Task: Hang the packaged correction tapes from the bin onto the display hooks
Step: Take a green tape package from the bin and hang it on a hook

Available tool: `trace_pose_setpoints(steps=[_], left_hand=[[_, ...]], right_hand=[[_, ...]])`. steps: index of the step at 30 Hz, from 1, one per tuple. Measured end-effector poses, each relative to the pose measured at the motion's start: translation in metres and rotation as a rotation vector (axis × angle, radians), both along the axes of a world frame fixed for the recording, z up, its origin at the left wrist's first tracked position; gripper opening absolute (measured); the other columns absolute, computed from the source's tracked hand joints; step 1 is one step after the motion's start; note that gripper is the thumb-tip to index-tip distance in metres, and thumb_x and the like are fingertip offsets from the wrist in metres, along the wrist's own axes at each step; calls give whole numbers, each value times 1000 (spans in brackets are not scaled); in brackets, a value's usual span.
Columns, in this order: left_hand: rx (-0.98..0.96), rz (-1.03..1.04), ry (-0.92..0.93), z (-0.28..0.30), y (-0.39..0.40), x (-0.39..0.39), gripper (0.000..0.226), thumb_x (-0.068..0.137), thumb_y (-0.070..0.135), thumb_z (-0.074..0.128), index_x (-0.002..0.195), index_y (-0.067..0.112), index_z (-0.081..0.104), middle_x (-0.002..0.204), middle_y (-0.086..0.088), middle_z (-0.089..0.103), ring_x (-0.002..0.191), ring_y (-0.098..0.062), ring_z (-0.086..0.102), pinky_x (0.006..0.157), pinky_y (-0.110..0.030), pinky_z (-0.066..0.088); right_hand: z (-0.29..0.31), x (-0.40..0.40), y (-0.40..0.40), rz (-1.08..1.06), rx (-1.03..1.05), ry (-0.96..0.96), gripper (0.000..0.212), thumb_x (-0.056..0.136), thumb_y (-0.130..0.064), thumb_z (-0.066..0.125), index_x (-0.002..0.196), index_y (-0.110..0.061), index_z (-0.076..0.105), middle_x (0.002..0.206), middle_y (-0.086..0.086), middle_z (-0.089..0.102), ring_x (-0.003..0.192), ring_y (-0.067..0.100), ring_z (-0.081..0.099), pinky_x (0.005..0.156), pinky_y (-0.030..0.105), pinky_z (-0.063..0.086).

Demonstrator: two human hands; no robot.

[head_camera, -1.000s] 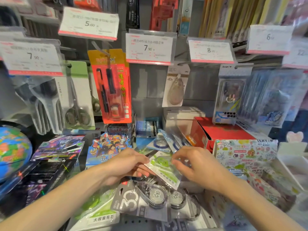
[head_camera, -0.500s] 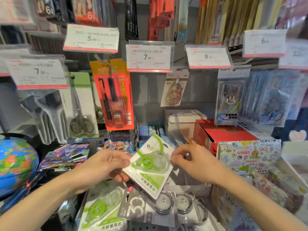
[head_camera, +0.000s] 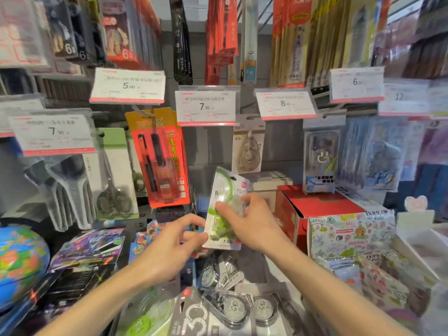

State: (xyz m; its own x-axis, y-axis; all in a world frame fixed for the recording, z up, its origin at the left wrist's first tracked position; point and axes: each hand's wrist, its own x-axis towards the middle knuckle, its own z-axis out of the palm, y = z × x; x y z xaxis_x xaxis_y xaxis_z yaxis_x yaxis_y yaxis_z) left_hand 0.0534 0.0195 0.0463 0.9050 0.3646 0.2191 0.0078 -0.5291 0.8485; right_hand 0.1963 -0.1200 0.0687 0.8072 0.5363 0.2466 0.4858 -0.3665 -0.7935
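Nearest the camera, low in the frame, several packaged correction tapes lie flat in the bin: a grey pack [head_camera: 194, 318] marked with a large "30", a clear blister pack [head_camera: 228, 307] overlapping it, and a green pack [head_camera: 145, 318] to their left. The bin's own edges cannot be made out under the goods.

Above these, both forearms reach forward. The left hand [head_camera: 169, 246] has its fingers curled, with the fingertips at the lower left edge of a green-and-white correction tape pack [head_camera: 224, 190]; whether it pinches the card or only touches it cannot be told. The right hand [head_camera: 252, 224] grips the same pack, thumb across the front of the blister and fingers behind. The pack is held upright in the air, slightly tilted, above the bin and below the hooks, its hang hole at the top and not on any hook.

To the left lie a globe [head_camera: 19, 265] and glossy card packs [head_camera: 89, 246]. To the right stand a red box [head_camera: 315, 209] and a printed carton [head_camera: 349, 236] beside it.

On the back wall, one correction tape pack [head_camera: 248, 151] marked "40m" hangs on a hook under a price tag [head_camera: 206, 106] reading 7.90. Left of it hang an orange pen pack [head_camera: 157, 156] and a pack of scissors [head_camera: 114, 175]. Further price tags show 5.00 [head_camera: 128, 86] and 8.00 [head_camera: 286, 104]. The upper rows of hanging goods are blurred.
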Motion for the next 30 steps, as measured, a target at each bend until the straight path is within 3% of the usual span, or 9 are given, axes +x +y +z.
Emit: trace_pose_setpoints(steps=[4, 7, 11, 14, 17, 20, 24, 30], left_hand=[[47, -2, -11, 3, -7, 4, 9, 102, 25, 60, 109, 31, 60, 89, -14, 76, 70, -10, 62, 74, -32, 48], [142, 6, -45, 5, -12, 4, 12, 102, 22, 59, 108, 32, 63, 94, 5, 77, 85, 1, 67, 79, -26, 52], [638, 141, -94, 13, -11, -1, 30, 101, 44, 54, 130, 39, 58, 124, 26, 63, 115, 7, 57, 98, -20, 48], [995, 177, -289, 37, -14, -4, 44, 100, 45, 50, 138, 23, 57, 136, 9, 59, 125, -11, 54, 107, -24, 41], [1223, 203, -497, 71, -22, 0, 45, 97, 33, 62, 135, 9, 60, 134, -8, 59, 123, -28, 57, 98, -40, 51], [1415, 278, -649, 109, -33, 9, 44, 92, 24, 72, 130, 3, 64, 134, -18, 60, 120, -37, 56, 93, -48, 51], [1549, 338, -754, 146, -42, 27, 45, 89, 24, 75, 128, 4, 65, 139, -20, 59, 124, -38, 52, 95, -49, 46], [1621, 321, -764, 183, -51, 49, 41, 95, 33, 67, 129, 9, 64, 136, -10, 64, 128, -35, 56, 101, -48, 45]], right_hand=[[5, -2, 0, -20, 68, 11, 81, 61, -77, 62, 123, -28, 43, 125, 0, 51, 103, 23, 64, 86, 46, 56], [7, 1, -7, -15, 79, 4, 72, 63, -71, 63, 121, -33, 44, 120, -1, 55, 102, 20, 64, 87, 44, 55], [13, 4, -23, -56, 67, -93, 66, 72, -63, 67, 126, -33, 44, 120, -6, 51, 106, 16, 59, 93, 40, 50], [19, 5, -36, -91, 45, -198, 61, 77, -59, 67, 126, -33, 42, 122, -8, 45, 107, 16, 53, 90, 35, 46], [26, 5, -47, -122, 55, -287, 60, 78, -59, 67, 125, -34, 42, 122, -8, 42, 101, 18, 56, 79, 32, 42], [33, 6, -56, -150, 59, -352, 55, 78, -58, 67, 119, -34, 40, 115, -8, 39, 93, 19, 56, 77, 32, 40], [41, 9, -68, -183, 79, -424, 50, 79, -56, 68, 113, -33, 40, 106, -11, 36, 85, 14, 47, 73, 32, 33], [51, 12, -85, -205, 114, -476, 49, 79, -56, 69, 113, -33, 41, 108, -11, 37, 81, 14, 57, 70, 32, 33]])
